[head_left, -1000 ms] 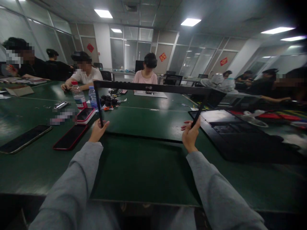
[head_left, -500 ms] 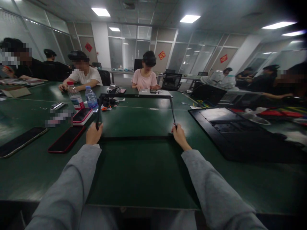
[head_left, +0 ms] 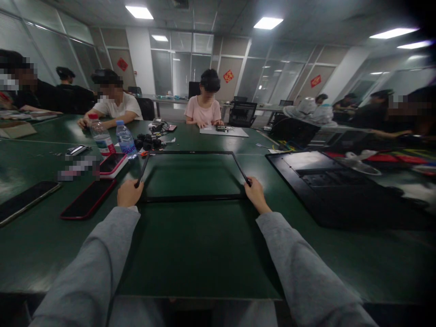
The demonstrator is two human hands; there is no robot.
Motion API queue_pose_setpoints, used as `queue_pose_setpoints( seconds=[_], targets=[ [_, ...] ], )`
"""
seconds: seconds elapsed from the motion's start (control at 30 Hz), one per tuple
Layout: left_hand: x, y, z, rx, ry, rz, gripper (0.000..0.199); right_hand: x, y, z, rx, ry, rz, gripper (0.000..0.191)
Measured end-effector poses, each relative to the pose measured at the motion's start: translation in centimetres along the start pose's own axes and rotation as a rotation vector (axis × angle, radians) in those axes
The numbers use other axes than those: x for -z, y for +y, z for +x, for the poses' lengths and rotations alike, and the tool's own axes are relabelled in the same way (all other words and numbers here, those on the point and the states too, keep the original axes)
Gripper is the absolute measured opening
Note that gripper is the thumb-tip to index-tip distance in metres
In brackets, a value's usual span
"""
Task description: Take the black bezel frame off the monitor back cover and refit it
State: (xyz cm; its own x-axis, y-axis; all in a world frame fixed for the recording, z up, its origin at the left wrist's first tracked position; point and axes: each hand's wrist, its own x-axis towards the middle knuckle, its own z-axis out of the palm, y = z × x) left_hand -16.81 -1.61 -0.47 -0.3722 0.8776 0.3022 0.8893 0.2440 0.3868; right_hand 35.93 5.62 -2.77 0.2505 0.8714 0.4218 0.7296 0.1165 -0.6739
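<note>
A thin black rectangular screen bezel (head_left: 194,198) is held by both hands just above the green table (head_left: 200,250). My left hand (head_left: 129,193) is closed round its left side bar, close to the near corner. On the opposite side bar, my right hand (head_left: 256,194) grips with fingers wrapped round it. The bezel tilts slightly, and green tabletop shows through its open middle. Whether its near bar touches the table I cannot tell.
Left of the bezel lie a red-edged phone (head_left: 89,200), a pink-cased phone (head_left: 113,164) and a dark phone (head_left: 27,200). Two bottles (head_left: 101,136) stand behind them. A large black panel (head_left: 340,195) lies to the right. Across the table sits a person in pink (head_left: 203,110).
The bezel's far bar has come down, so the frame lies flatter than before. My left hand has shifted slightly left; both hands keep their grip.
</note>
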Motion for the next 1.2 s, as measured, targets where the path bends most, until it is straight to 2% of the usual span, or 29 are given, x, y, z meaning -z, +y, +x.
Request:
queue_pose_setpoints(
  seconds=[0.1, 0.27, 0.63, 0.83, 1.03, 1.2],
  targets=[
    [-0.3, -0.2, 0.1, -0.015, -0.03, 0.043, 0.047, -0.2, 0.8, 0.3, 0.041, 0.024, -0.05, 0.034],
    [-0.7, -0.5, 0.2, -0.027, -0.011, 0.061, 0.046, -0.4, 1.3, 0.4, 0.038, 0.012, -0.113, 0.038],
    [-0.6, -0.2, 0.1, -0.036, -0.056, 0.087, 0.05, 0.5, 0.2, -0.1, -0.001, -0.048, -0.23, 0.034],
    [-0.3, 0.2, -0.2, -0.022, -0.054, 0.059, 0.051, 0.6, 0.0, -0.3, 0.012, -0.028, -0.3, 0.036],
    [-0.3, 0.4, -0.3, -0.02, -0.01, 0.004, 0.046, 0.6, -0.1, -0.1, -0.016, -0.083, -0.363, 0.043],
    [-0.2, 0.4, -0.3, 0.002, -0.015, -0.008, 0.046, 0.6, -0.1, -0.3, -0.029, -0.074, -0.369, 0.041]
  ],
)
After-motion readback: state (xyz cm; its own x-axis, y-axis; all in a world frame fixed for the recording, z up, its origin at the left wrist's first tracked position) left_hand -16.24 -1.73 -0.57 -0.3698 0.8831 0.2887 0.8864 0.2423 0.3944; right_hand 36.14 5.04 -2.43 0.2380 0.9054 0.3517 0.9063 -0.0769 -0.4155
